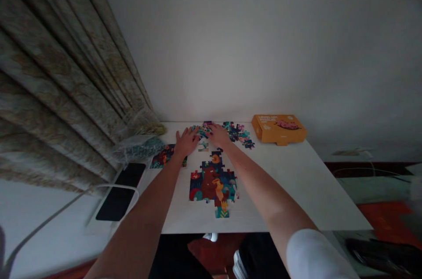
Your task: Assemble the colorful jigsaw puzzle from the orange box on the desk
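The left hand (187, 141) is palm down with its fingers spread at the edge of a cluster of loose pieces (205, 130), and looks released, gripping nothing that shows. The right hand (217, 135) reaches into the same cluster from the other side; its fingertips are partly hidden among the pieces, so whether it pinches one cannot be told.

The likeliest trouble is an arm catching the joined puzzle (211, 182): it lies between the two forearms, the right one close along its side, and a low sweep could shift it or break off the narrow part at its near end. Spread fingers could also push pieces over one another, or flip one face down. The dim light could make the darker pieces easy to mix up.

The cluster lies between the hands, near the wall side of the desk (270, 195). A pale piece (203, 146) sits just on the person's side of it, between the wrists. More pieces (239, 133) are scattered to the right of the right hand, with the orange box (280, 129) beyond them. The joined puzzle is nearer the person than either hand. A printed picture (162, 158) lies partly behind the left wrist.
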Demonstrator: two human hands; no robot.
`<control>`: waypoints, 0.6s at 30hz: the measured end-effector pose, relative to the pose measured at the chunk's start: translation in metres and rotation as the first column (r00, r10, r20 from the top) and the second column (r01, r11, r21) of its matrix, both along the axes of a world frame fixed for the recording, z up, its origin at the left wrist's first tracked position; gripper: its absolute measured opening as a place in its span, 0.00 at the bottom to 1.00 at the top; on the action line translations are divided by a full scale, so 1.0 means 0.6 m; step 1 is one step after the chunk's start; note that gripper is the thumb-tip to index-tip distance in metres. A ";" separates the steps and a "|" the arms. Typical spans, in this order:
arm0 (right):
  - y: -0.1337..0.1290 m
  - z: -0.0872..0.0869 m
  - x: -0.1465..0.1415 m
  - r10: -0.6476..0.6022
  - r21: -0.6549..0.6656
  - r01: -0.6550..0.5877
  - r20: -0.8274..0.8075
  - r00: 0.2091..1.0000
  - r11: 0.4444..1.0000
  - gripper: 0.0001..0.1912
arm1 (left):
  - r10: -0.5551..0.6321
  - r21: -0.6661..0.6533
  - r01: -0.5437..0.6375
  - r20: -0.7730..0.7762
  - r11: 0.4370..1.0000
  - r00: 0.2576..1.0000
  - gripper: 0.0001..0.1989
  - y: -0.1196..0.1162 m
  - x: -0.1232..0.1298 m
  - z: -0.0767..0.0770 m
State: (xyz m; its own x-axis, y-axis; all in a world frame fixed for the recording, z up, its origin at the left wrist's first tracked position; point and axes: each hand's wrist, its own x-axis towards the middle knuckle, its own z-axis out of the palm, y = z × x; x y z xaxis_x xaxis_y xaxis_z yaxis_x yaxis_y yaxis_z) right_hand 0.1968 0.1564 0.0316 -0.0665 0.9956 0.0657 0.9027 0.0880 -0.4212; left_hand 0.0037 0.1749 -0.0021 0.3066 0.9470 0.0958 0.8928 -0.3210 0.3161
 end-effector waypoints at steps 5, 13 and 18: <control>0.009 -0.015 -0.009 0.022 -0.011 -0.021 0.095 0.995 1.000 0.25 | 0.141 0.038 -0.141 -0.001 0.989 0.990 0.28 -0.001 0.002 0.000; -0.026 -0.027 0.017 -0.032 0.050 0.025 0.157 0.987 0.998 0.27 | 0.184 0.061 -0.179 -0.082 0.982 0.980 0.28 -0.001 0.004 0.004; -0.065 -0.025 0.029 -0.012 0.086 0.001 0.120 0.993 0.996 0.22 | 0.181 0.061 -0.178 -0.039 0.982 0.983 0.27 0.008 0.000 -0.006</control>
